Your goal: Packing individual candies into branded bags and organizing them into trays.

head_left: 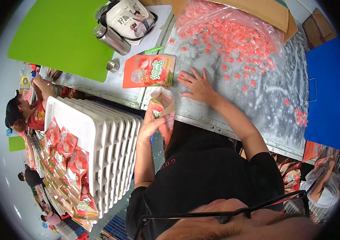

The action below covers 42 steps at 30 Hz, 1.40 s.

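Note:
My left hand (150,126) grips a red and green printed pouch (166,106) at the table's front edge. The pouch's mouth gapes upward and shows a pale inside. Fingers spread, my right hand (198,87) rests palm down on the metal tabletop (202,110), just right of the pouch. Small reddish specks show by its fingertips, too small to make out. Beyond the pouch lies another flat red pouch (148,71). Many small red wrapped candies (238,40) spill from a clear pink plastic bag (272,34) at the far right.
Left of me stands a stack of white plastic crates (114,148), its top one holding red pouches (74,160). A steel flask (112,39), its cap (112,66), a green marker (154,49) and a white bag (128,20) sit far left. A blue panel (328,88) borders the right. Other people work nearby.

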Each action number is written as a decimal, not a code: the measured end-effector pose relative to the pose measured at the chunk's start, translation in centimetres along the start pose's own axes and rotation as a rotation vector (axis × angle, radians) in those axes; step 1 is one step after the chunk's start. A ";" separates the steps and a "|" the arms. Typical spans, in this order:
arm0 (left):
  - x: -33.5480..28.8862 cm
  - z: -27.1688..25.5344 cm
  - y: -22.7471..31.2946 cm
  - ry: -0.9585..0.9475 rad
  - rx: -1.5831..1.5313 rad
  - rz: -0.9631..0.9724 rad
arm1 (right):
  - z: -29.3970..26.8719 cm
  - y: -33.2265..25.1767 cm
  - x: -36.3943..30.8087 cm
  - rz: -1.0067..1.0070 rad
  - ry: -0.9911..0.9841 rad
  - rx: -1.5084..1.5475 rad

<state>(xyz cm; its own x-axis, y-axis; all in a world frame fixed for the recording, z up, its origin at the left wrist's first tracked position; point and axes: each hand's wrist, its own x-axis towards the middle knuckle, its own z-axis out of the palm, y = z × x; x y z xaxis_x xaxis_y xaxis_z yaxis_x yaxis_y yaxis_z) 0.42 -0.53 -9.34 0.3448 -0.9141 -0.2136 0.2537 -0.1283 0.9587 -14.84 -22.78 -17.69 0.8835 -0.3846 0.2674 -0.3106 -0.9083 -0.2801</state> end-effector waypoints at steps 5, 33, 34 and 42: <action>0.7 -0.1 -0.6 0.016 0.412 0.084 | 1.5 0.6 0.0 -0.047 0.100 0.051; 3.0 8.1 -0.9 0.125 1.008 0.451 | -8.0 -6.1 -1.3 0.495 0.420 1.512; 2.9 8.4 -0.8 0.114 1.006 0.456 | -8.0 -5.9 -1.5 0.475 0.348 1.549; 3.0 9.4 -1.0 0.110 0.858 0.473 | -9.8 -5.7 -2.1 0.316 0.457 1.331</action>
<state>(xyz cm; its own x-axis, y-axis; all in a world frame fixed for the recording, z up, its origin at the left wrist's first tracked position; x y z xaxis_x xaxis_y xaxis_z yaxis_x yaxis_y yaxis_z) -7.30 -6.78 -9.17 0.3352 -0.9077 0.2524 -0.6586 -0.0341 0.7518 -18.40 -18.44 -7.60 0.5743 -0.7863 0.2278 0.3083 -0.0500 -0.9500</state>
